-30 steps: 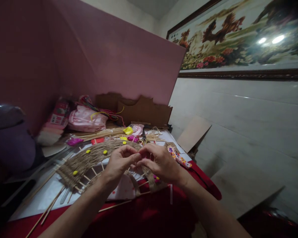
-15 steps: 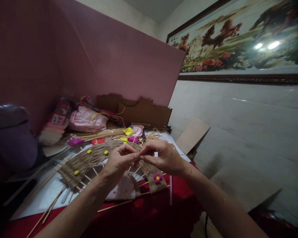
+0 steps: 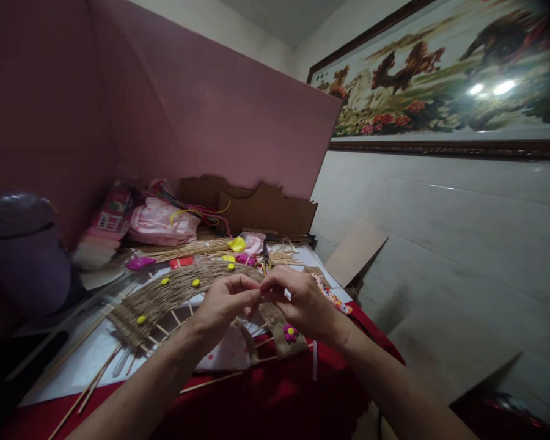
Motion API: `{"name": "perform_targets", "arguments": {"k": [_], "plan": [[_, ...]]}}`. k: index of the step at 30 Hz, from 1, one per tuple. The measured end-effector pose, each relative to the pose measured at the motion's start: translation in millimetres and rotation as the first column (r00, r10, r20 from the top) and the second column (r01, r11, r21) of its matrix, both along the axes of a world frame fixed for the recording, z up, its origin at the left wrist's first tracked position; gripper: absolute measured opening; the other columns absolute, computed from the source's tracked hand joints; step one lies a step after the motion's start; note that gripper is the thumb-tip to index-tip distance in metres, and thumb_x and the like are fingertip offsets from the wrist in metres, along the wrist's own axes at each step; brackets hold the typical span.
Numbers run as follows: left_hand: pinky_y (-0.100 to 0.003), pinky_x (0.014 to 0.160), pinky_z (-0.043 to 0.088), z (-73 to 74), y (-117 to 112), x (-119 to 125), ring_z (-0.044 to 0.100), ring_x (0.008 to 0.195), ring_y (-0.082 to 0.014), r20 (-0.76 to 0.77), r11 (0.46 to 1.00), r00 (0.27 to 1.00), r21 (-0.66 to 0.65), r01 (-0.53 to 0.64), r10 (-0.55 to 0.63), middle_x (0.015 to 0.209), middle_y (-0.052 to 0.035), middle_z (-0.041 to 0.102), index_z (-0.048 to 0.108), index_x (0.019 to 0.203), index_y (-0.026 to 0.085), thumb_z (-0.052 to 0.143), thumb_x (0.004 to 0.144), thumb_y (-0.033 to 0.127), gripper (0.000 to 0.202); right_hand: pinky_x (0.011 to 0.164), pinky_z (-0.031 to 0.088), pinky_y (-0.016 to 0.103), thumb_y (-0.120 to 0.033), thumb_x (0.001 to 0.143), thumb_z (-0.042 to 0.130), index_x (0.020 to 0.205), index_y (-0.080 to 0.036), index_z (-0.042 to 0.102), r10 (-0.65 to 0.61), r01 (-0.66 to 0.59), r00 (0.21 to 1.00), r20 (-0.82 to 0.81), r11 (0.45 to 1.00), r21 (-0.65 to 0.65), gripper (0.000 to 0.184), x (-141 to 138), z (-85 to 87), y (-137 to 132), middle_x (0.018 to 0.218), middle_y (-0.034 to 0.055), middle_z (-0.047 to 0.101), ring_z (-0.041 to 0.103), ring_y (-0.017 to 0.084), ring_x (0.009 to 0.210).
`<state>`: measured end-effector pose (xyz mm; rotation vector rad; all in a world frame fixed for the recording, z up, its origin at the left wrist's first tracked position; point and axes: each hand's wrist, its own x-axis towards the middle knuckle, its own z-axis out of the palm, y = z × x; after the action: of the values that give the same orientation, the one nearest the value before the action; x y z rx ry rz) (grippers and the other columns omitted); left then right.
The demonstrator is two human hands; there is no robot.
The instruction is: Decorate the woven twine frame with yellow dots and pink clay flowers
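Note:
Over the table, my left hand and my right hand meet fingertip to fingertip, both pinched closed. Whatever lies between the fingers is too small and hidden to make out. Below them spreads a fan-shaped piece woven of brown twine on thin wooden sticks. Several yellow clay dots sit on the weave, and a purple clay flower with a yellow centre is at its right end. A white panel with red dots fills the fan's inner part.
Behind the fan are bundled sticks, yellow clay, purple clay and scissors. Torn cardboard leans at the back. A purple bin stands left; a patterned strip lies right of my hands on the red cloth.
My right hand has tilted and shifted slightly, uncovering the patterned strip on the right. The fingertips of both hands remain together, and the fan lies where it was.

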<state>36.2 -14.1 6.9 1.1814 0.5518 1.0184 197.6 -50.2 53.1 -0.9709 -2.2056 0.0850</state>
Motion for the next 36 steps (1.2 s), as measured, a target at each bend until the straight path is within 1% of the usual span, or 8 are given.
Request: {"name": "perform_targets", "arguments": {"k": [8,13,15,17,19,21,28,36], "plan": [[-0.020,0.042,0.035,-5.7,2.4,1.9,0.047,0.039,-0.0069,-0.031,0.999,0.999,0.017,-0.030,0.030,0.047,0.0016,0.057,0.058,0.063,0.014,0.073,0.060,0.023,0.018,0.063,0.040,0.027,-0.007,0.078,0.050,0.078,-0.017,0.056,0.023,-0.027,0.992,0.120,0.999,0.032,0.011,-0.9,-6.6,0.8,0.075,0.0029,0.058,0.052,0.014,0.071],[-0.018,0.040,0.032,-1.7,0.4,3.4,0.044,0.039,-0.0054,-0.103,0.987,0.984,0.087,-0.135,0.144,0.044,0.0046,0.053,0.054,0.055,0.014,0.072,0.053,0.015,0.018,0.063,0.042,0.028,-0.010,0.077,0.055,0.073,-0.017,0.056,0.120,-0.128,0.989,-0.083,0.987,-0.096,0.008,-1.1,-12.7,-0.1,0.071,0.0018,0.058,0.052,0.013,0.068],[-0.017,0.040,0.030,1.2,0.2,2.6,0.042,0.039,-0.0050,-0.101,0.979,0.975,0.064,-0.192,0.198,0.044,0.0051,0.052,0.054,0.056,0.014,0.071,0.053,0.014,0.017,0.059,0.043,0.027,-0.015,0.075,0.060,0.072,-0.018,0.056,0.133,-0.237,0.922,-0.364,0.937,-0.258,0.006,-0.8,-16.5,-2.3,0.069,0.0002,0.057,0.053,0.012,0.063],[-0.018,0.041,0.030,2.8,1.0,1.1,0.043,0.040,-0.0054,-0.060,0.974,0.972,0.019,-0.226,0.227,0.048,0.0047,0.054,0.058,0.065,0.014,0.070,0.058,0.019,0.015,0.052,0.044,0.025,-0.022,0.075,0.065,0.074,-0.018,0.057,0.064,-0.407,0.756,-0.651,0.825,-0.392,0.008,-0.5,-20.9,-4.5,0.067,-0.0016,0.057,0.053,0.010,0.055],[-0.018,0.043,0.032,2.7,2.0,-0.2,0.044,0.043,-0.0058,-0.007,0.976,0.976,-0.010,-0.218,0.218,0.054,0.0033,0.056,0.061,0.075,0.014,0.070,0.063,0.024,0.019,0.046,0.043,0.022,-0.029,0.075,0.067,0.079,-0.018,0.059,-0.036,-0.537,0.606,-0.795,0.719,-0.442,0.014,-0.4,-25.4,-6.3,0.065,-0.0021,0.058,0.053,0.009,0.050],[-0.019,0.045,0.032,1.5,2.4,-0.3,0.044,0.045,-0.0058,0.022,0.986,0.986,-0.007,-0.166,0.166,0.057,0.0027,0.056,0.062,0.080,0.014,0.070,0.066,0.030,0.023,0.042,0.042,0.020,-0.035,0.075,0.067,0.080,-0.017,0.061,-0.118,-0.578,0.535,-0.836,0.671,-0.465,0.019,-0.7,-29.6,-7.4,0.061,-0.0022,0.058,0.051,0.008,0.046],[-0.020,0.044,0.029,-5.4,1.4,4.7,0.043,0.044,-0.0057,0.036,0.999,0.999,-0.044,-0.031,0.033,0.059,0.0014,0.053,0.063,0.076,0.012,0.067,0.071,0.041,0.030,0.048,0.044,0.017,-0.031,0.067,0.076,0.081,-0.016,0.063,-0.330,-0.636,0.396,-0.857,0.575,-0.515,0.024,0.4,-38.5,-9.6,0.067,-0.0011,0.059,0.053,0.007,0.055],[-0.021,0.046,0.032,-9.5,2.3,4.5,0.049,0.048,-0.0072,0.039,0.997,0.999,-0.074,0.007,-0.005,0.071,-0.0031,0.064,0.064,0.084,0.015,0.068,0.067,0.025,0.020,0.046,0.042,0.017,-0.031,0.068,0.075,0.074,-0.015,0.061,-0.342,-0.630,0.426,-0.838,0.552,-0.545,0.022,4.9,-48.4,-9.5,0.064,-0.0006,0.061,0.053,0.007,0.052]]}}
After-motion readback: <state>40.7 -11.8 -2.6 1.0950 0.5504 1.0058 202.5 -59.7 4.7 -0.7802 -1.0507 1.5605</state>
